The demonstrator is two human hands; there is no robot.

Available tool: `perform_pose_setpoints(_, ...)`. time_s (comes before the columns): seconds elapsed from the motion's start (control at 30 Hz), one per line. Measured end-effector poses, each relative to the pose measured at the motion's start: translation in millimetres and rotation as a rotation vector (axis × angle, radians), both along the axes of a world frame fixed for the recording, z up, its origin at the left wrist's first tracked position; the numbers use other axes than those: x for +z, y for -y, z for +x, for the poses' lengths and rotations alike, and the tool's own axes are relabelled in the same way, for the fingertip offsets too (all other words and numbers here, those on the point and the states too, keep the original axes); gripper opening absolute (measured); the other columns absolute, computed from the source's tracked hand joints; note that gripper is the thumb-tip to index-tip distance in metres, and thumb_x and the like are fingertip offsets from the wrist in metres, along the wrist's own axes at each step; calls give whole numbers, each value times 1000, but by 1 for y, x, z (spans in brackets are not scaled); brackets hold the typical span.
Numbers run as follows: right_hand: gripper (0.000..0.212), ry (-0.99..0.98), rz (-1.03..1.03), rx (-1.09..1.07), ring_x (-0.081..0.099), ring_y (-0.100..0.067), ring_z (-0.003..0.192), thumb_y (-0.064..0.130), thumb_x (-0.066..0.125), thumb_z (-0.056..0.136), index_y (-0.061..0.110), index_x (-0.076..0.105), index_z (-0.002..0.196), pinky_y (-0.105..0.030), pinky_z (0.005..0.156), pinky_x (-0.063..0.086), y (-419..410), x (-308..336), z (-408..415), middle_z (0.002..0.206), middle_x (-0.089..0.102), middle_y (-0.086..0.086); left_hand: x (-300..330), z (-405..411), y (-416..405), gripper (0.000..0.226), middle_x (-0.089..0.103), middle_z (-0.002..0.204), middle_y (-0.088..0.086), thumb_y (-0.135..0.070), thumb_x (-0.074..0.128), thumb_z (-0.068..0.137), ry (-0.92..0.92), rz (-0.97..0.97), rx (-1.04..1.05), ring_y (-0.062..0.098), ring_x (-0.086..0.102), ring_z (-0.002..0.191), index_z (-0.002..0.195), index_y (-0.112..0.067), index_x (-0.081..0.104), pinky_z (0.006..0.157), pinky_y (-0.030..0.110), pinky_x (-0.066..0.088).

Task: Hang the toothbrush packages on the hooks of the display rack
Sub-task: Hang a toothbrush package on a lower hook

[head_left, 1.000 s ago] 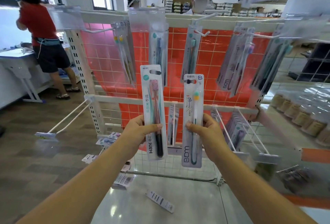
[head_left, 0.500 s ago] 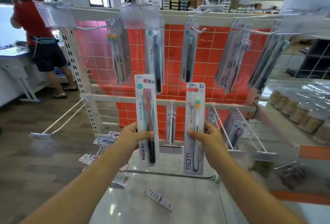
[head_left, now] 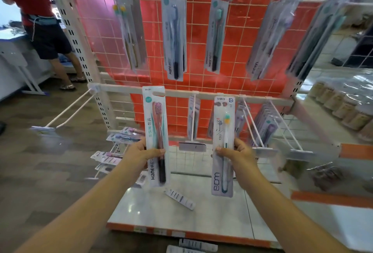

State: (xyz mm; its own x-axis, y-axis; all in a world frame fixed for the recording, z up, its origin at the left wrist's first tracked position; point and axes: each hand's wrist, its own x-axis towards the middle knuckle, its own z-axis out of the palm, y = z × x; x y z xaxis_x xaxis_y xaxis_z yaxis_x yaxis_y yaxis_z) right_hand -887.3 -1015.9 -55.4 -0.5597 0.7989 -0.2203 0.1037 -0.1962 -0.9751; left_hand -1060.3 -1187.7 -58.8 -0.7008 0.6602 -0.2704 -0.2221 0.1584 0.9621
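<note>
Two bare hands hold toothbrush packages upright in front of a white display rack [head_left: 193, 93] backed by a red gridded panel [head_left: 238, 36]. The left hand [head_left: 141, 154] grips the Hane package [head_left: 156, 131] at its lower half, thumb across the front and fingers curled behind; the card holds a brush with a pink head and a dark handle. The right hand [head_left: 239, 152] pinches the BDM package [head_left: 223, 145] the same way, thumb on the front; its brush has a green and yellow head. Both packages stand side by side and apart, their tops level with the rack's middle rail, neither one on a hook. Between the hands, a hook with a label plate [head_left: 192, 146] carries a few hung packages. Above the hands, five hooks on the top rail bear hanging packages [head_left: 174, 36]. To the left of the left hand, an empty double-prong hook [head_left: 68, 109] juts out over the wood floor. Below the hands, a loose package [head_left: 179, 198] lies on the rack's pale base shelf [head_left: 201, 220]. Far left of the left hand, a person in a red top [head_left: 40, 20] stands at a counter.
</note>
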Motion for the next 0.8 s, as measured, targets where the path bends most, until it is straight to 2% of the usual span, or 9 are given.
perform_pose_setpoints(0.1,26,29,-18,-4,64,-20,80,-1,67,80,16,61,98,-31,66,52,2,-9,5,91,67,-3,-7,6,3,26,74,77,0,8,61,78,11,-20,-3,20,68,73,91,-15,66,65,32,50)
perform_pose_setpoints(0.23,25,54,-54,-3,65,-19,78,-3,65,80,16,61,96,-32,70,52,8,-23,13,87,68,-1,-18,12,7,30,72,90,10,8,62,78,43,-72,-10,31,65,87,95,-17,65,77,39,50)
perform_pose_setpoints(0.4,24,89,-114,2,65,-16,75,-4,65,80,16,62,95,-25,62,50,16,-42,22,85,68,0,-32,20,10,29,70,100,11,7,62,79,108,-132,-13,29,65,93,101,-13,64,84,43,51)
perform_pose_setpoints(0.57,25,133,-142,-13,66,-22,86,-1,67,80,17,63,97,-32,70,55,21,-56,26,96,69,-4,-41,26,11,25,69,99,10,6,60,81,142,-155,-21,29,64,93,99,-11,63,75,38,52)
perform_pose_setpoints(0.8,24,170,-151,-39,66,-19,83,0,65,81,20,61,94,-28,66,54,26,-66,39,95,68,-2,-50,31,9,27,67,102,8,6,59,82,186,-135,-10,28,63,96,100,-13,61,77,40,52)
